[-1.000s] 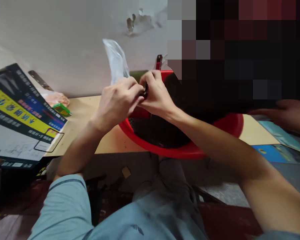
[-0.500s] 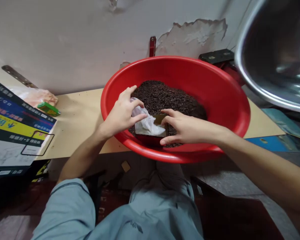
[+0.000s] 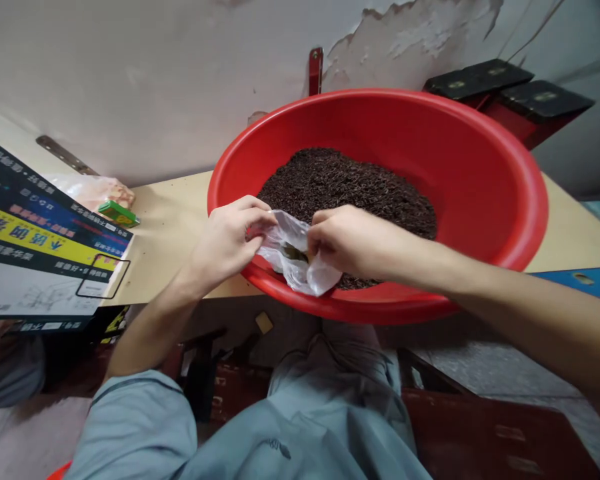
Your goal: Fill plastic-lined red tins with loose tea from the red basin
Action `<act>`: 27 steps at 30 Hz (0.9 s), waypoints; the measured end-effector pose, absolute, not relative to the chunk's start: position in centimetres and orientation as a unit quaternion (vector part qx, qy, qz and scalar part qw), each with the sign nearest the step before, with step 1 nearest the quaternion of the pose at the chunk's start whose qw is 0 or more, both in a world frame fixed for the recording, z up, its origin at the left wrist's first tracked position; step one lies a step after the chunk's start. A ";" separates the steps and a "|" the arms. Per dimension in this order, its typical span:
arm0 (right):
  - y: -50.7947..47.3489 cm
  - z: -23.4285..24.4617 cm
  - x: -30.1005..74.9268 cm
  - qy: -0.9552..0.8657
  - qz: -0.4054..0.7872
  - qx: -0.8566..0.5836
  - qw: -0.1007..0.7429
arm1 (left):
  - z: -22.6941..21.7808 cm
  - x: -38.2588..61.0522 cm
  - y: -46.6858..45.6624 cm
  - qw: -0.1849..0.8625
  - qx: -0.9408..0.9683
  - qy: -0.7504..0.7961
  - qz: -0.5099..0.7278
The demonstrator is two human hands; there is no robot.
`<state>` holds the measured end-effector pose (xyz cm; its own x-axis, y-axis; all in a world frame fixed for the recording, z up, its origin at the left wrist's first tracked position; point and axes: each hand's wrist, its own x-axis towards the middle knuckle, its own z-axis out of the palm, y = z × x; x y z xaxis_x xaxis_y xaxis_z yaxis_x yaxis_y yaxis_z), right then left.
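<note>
A big red basin (image 3: 480, 173) sits on a pale wooden table (image 3: 170, 227) and holds a heap of dark loose tea leaves (image 3: 350, 187). Over the basin's near rim I hold a small clear plastic bag (image 3: 293, 257) between both hands. My left hand (image 3: 227, 240) pinches the bag's left edge with closed fingers. My right hand (image 3: 347, 243) grips its right edge, fingers curled. A little dark, brownish content shows inside the bag's mouth.
Printed black, yellow and blue cartons (image 3: 35, 247) lie at the table's left end. A small green box (image 3: 119, 214) and a pinkish plastic bag (image 3: 87, 190) rest behind them by the peeling wall. Black-topped red stools (image 3: 505, 90) stand at the back right. My knees are under the table.
A second ago both hands worked a small dark item high up with the bag raised. They came down into the basin, and now both pinch the bag's mouth at the near rim.
</note>
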<state>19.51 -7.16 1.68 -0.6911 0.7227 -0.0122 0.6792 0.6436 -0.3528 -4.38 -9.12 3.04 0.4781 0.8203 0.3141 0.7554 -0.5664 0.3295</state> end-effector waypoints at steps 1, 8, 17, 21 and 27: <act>-7.0 1.9 20.1 -0.900 0.144 -0.404 0.081 | 3.2 -4.4 -9.1 0.070 0.864 0.453 0.209; -7.2 2.3 22.3 -0.884 0.051 -0.433 0.170 | 4.2 -3.3 -9.4 0.113 0.884 0.425 0.158; -9.6 1.8 22.9 -0.900 0.047 -0.432 0.035 | 3.1 -3.0 -10.3 -0.038 0.869 0.490 0.045; -10.6 0.5 22.4 -0.888 0.027 -0.458 -0.037 | 1.8 -2.8 -9.6 0.015 0.872 0.484 -0.075; -9.7 -1.3 22.2 -0.885 0.089 -0.445 -0.099 | -0.1 -3.1 -6.3 0.180 0.886 0.423 -0.061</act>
